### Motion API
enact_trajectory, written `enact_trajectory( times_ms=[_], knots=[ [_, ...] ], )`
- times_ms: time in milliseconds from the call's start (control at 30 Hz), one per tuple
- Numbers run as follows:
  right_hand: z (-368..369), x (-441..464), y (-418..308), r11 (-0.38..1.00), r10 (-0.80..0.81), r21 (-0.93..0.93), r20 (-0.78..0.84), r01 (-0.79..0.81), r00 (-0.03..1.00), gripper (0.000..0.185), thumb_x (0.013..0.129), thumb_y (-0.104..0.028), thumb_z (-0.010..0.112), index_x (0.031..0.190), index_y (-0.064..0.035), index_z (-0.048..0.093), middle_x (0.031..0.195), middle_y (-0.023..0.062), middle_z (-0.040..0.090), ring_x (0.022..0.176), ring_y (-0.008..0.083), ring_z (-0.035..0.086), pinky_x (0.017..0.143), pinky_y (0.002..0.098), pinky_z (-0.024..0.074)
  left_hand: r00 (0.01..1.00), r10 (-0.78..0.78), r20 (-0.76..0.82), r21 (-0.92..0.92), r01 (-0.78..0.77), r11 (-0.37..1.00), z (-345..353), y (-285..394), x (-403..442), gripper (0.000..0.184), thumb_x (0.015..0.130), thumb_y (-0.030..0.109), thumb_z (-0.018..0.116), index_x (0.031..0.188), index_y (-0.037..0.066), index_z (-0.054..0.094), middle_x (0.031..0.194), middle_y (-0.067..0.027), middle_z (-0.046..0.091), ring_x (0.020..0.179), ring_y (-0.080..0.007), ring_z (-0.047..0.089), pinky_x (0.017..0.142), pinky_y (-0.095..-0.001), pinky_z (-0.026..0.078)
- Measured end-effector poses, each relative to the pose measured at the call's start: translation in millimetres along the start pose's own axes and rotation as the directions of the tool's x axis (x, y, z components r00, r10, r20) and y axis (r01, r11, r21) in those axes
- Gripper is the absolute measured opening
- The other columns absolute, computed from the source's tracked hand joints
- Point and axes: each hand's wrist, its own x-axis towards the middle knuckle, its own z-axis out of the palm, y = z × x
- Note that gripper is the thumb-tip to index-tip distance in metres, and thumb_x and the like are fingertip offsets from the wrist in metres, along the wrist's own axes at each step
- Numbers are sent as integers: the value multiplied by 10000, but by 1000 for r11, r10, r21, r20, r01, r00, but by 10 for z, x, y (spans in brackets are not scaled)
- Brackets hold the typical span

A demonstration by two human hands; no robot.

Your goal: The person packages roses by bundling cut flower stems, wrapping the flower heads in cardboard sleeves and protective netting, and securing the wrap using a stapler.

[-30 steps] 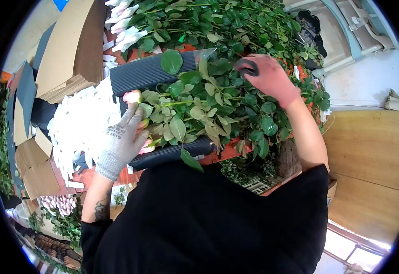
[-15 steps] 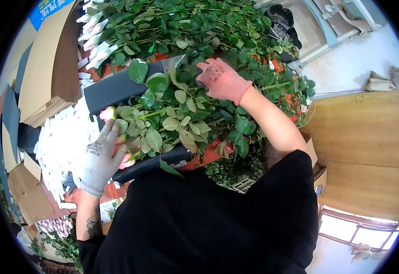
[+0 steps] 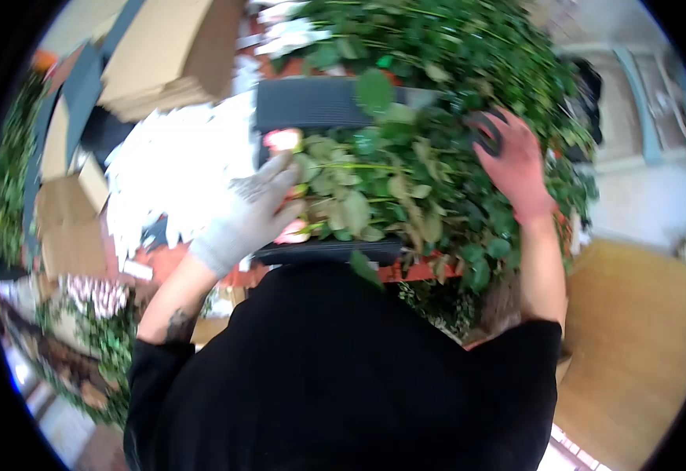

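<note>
Several pink roses (image 3: 284, 140) lie with their heads at the left and leafy stems (image 3: 406, 184) running right, over dark ribbed sheets (image 3: 308, 103). My left hand (image 3: 255, 206), in a pale grey glove, rests against the rose heads with its fingers apart; it covers part of them. Over the stems at the right is my right hand (image 3: 512, 161), in a red glove with dark fingertips. Its fingers are curled, and whether a stem is between them is hidden among the leaves.
White paper strips (image 3: 182, 177) lie in a pile left of the roses. Behind them stands stacked cardboard (image 3: 166, 59). More leafy stems (image 3: 453, 39) with white-wrapped heads (image 3: 292, 33) cover the back. A wooden panel (image 3: 637, 345) is at the right.
The view has swung, so the scene sits further right and more level than half a second ago. My left hand stays by the rose heads; my right hand remains over the stems.
</note>
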Motion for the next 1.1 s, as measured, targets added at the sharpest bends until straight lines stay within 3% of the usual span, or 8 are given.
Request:
enact_trajectory(
  times_ms=[167, 233, 267, 333, 433, 567, 733, 1100],
  knots=[
    [-149, 24, -789, 946, -218, 292, 262, 138, 940, 386, 694, -211, 717, 1061, -128, 633, 1142, 79, 575, 1031, 273, 561, 922, 396, 440, 999, 14, 50, -265, 0, 964, -58, -256, 35, 353, 870, 210, 552, 1171, 30, 591, 1220, -156, 573, 1047, -301, 593, 892, -356, 467],
    [89, 40, -1071, 908, -333, 302, 100, 290, 938, 432, 685, -257, 718, 1090, -148, 615, 1127, 77, 579, 1008, 250, 566, 880, 383, 453, 995, 73, 68, -333, -46, 942, -43, -451, 31, 327, 872, 165, 548, 1166, 28, 593, 1223, -149, 574, 1055, -285, 597, 899, -350, 472],
    [185, 57, -1238, 904, -336, 316, 106, 288, 936, 432, 685, -257, 718, 1090, -148, 615, 1127, 77, 579, 1008, 250, 566, 880, 383, 453, 982, 163, -96, -340, -187, 922, -34, -548, 24, 319, 860, 106, 553, 1169, 38, 593, 1198, -136, 594, 1053, -270, 603, 897, -343, 478],
    [355, 152, -1499, 872, -486, 17, -106, 490, 868, 391, 701, -274, 691, 1061, -153, 599, 1026, 63, 595, 920, 230, 588, 788, 358, 472, 983, 51, -179, -346, -111, 932, -167, -573, -11, 265, 838, 54, 564, 1094, 37, 631, 1121, -124, 633, 1024, -261, 618, 886, -331, 486],
    [515, 301, -1618, 881, -473, 77, 180, 467, 862, 311, 714, -238, 653, 1005, -155, 581, 911, 46, 590, 830, 225, 597, 706, 349, 472, 985, -12, -175, -355, -51, 934, -288, -549, -103, 223, 834, 53, 568, 1040, 34, 651, 1062, -125, 651, 983, -262, 629, 869, -330, 491],
    [679, 277, -1607, 837, -547, 67, 43, 544, 836, 328, 695, -174, 627, 1016, -150, 564, 891, 54, 588, 815, 235, 602, 699, 346, 474, 989, -39, -140, -345, -11, 939, -86, -618, -247, 247, 821, 102, 578, 1048, 41, 653, 1042, -111, 643, 954, -265, 620, 855, -340, 482],
    [819, 258, -1588, 914, -402, 127, 158, 385, 902, 496, 723, -254, 680, 1174, -122, 523, 1109, 101, 601, 937, 253, 611, 802, 367, 481, 971, -197, -139, -332, 142, 933, 309, -629, -226, 383, 794, 187, 623, 1156, 60, 612, 1144, -151, 552, 1068, -297, 534, 911, -368, 441],
    [808, 270, -1570, 893, -449, 56, 161, 446, 879, 499, 723, -263, 683, 1187, -149, 538, 1113, 114, 589, 949, 252, 601, 792, 375, 480, 975, -218, -35, -546, 164, 822, 534, -792, -145, 512, 810, 325, 620, 1260, 95, 545, 1264, -214, 477, 1166, -352, 478, 980, -397, 389]
  ],
)
